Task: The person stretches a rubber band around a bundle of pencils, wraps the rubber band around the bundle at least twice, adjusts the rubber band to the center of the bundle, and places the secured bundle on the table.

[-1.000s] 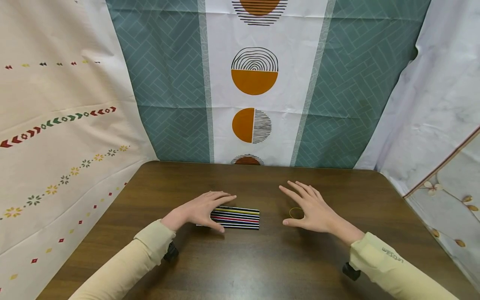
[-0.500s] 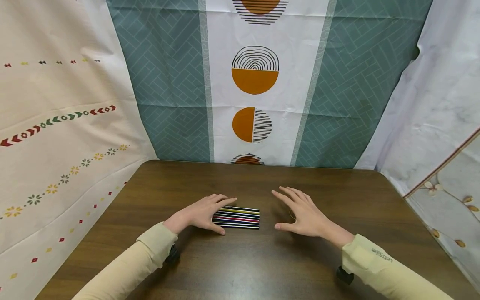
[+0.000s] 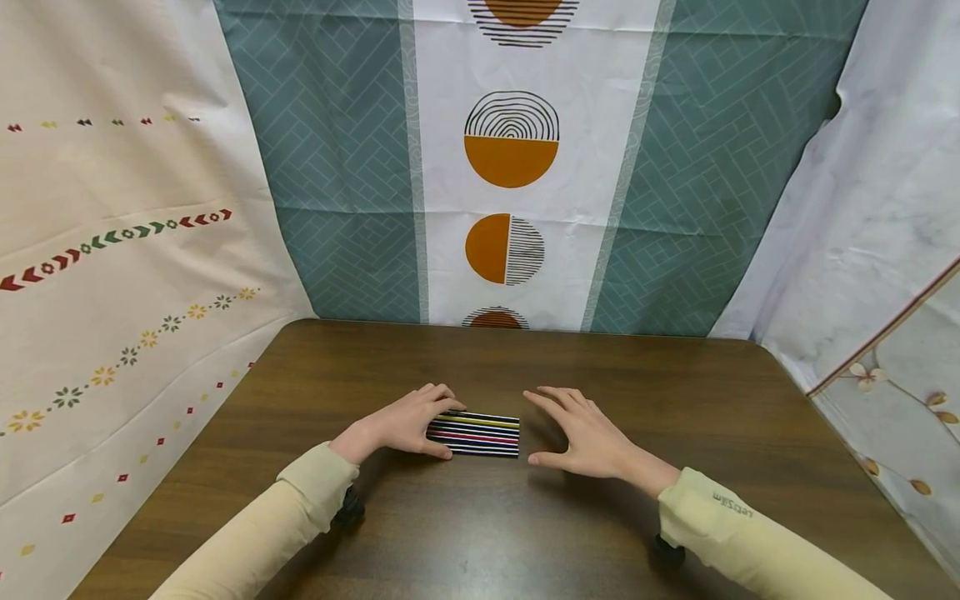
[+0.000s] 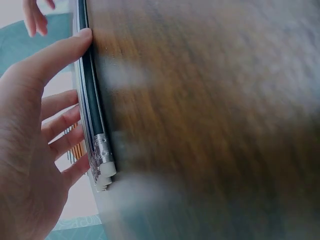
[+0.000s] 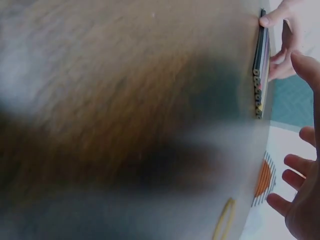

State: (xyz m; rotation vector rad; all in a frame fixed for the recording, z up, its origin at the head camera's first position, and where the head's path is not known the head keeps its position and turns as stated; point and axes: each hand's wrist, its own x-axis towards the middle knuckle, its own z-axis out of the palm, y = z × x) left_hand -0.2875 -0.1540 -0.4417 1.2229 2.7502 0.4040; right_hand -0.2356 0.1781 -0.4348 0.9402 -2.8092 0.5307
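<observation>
A flat row of several pencils (image 3: pixel 483 436) lies side by side on the table, mostly dark and white-striped, with yellow and red among them. White erasers (image 4: pixel 108 169) in metal ferrules cap their left ends. My left hand (image 3: pixel 405 421) spans the row's left part, its thumb (image 4: pixel 82 40) against the near pencil and its fingers at the far side. My right hand (image 3: pixel 588 433) is just right of the row, thumb and fingers spread apart, holding nothing. A thin yellow rubber band (image 5: pixel 224 220) shows in the right wrist view; my right hand hides it in the head view.
The brown wooden table (image 3: pixel 465 533) has rounded far corners. A patterned cloth (image 3: pixel 510 167) hangs behind its far edge. More cloth hangs at the left (image 3: pixel 150 250) and right (image 3: pixel 870 250) sides.
My right hand has moved left, from beside the rubber band to near the pencils' right ends. My left hand's thumb and fingers have closed in on the row's edges.
</observation>
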